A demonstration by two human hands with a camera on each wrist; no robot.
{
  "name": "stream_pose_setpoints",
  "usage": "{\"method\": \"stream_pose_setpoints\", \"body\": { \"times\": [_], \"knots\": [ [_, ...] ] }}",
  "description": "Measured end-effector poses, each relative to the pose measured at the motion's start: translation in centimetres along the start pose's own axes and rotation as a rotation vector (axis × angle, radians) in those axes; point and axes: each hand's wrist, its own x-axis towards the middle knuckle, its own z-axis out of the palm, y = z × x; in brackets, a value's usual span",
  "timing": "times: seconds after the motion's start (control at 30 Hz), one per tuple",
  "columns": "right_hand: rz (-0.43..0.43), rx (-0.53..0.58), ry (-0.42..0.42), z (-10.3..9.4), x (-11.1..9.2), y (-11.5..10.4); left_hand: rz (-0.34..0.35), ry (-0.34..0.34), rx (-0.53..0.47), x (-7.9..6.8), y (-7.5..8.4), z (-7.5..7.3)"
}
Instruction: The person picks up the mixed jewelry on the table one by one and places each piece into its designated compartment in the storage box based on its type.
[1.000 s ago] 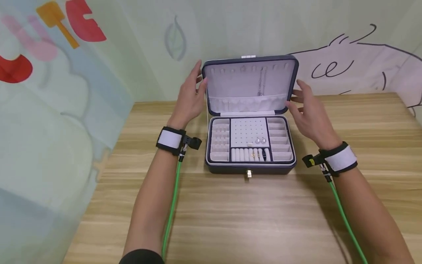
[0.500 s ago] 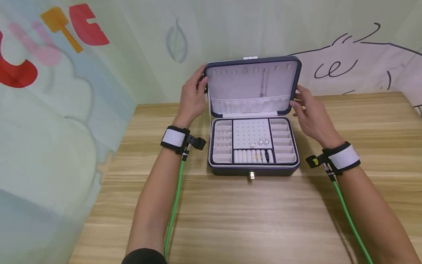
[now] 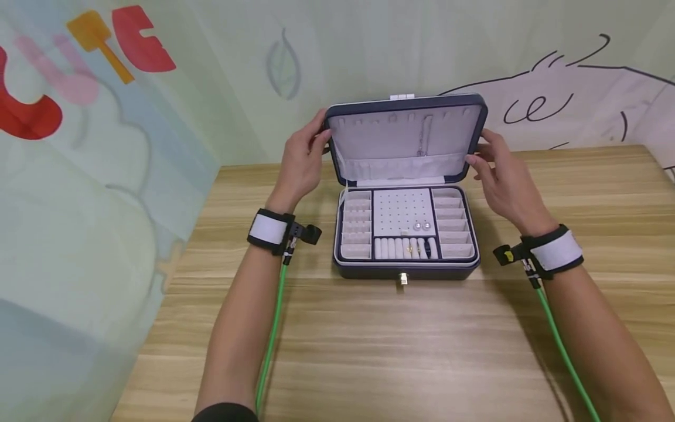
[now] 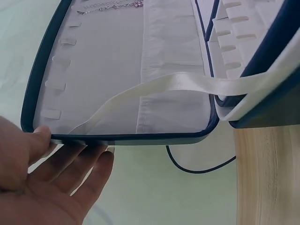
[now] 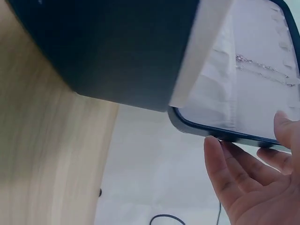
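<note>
A dark blue jewelry box (image 3: 369, 272) stands on the table with its lid (image 3: 379, 139) raised and leaning a little forward. My left hand (image 3: 302, 161) holds the lid's left edge, thumb on the rim and fingers against the outer side. On the opposite edge, my right hand (image 3: 505, 179) grips the lid in the same way. A silver necklace (image 3: 424, 136) hangs inside the lid. Pearl-like earrings (image 3: 422, 225) sit on the white perforated panel, and several rings (image 3: 413, 248) are in the roll slots below it. A white ribbon (image 4: 180, 81) links lid and base.
The wooden table (image 3: 401, 351) runs beneath the box and meets a printed curtain (image 3: 369, 47) behind it. Green cables (image 3: 274, 334) trail from both wrist straps. A metal clasp (image 3: 403, 279) sticks out at the box's front.
Both hands have closed in on the lid's side edges and taken hold. The lid has tipped slightly forward, and the ribbon at its left now hangs slacker.
</note>
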Motion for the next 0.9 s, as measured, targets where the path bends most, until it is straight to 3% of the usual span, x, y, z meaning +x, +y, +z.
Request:
{"method": "stream_pose_setpoints", "body": {
  "times": [0.37, 0.6, 0.9],
  "knots": [
    [-0.072, 0.005, 0.097, -0.6, 0.1, -0.5, 0.012, -0.024, -0.021, -1.4, 0.1, -0.5],
    [-0.169, 0.014, 0.189, -0.9, -0.2, -0.3, 0.028, -0.042, -0.046, -2.0, 0.0, -0.2],
    [-0.256, -0.013, 0.240, -1.6, -0.3, -0.8, 0.057, -0.060, 0.004, -3.1, 0.2, -0.6]
  ]
}}
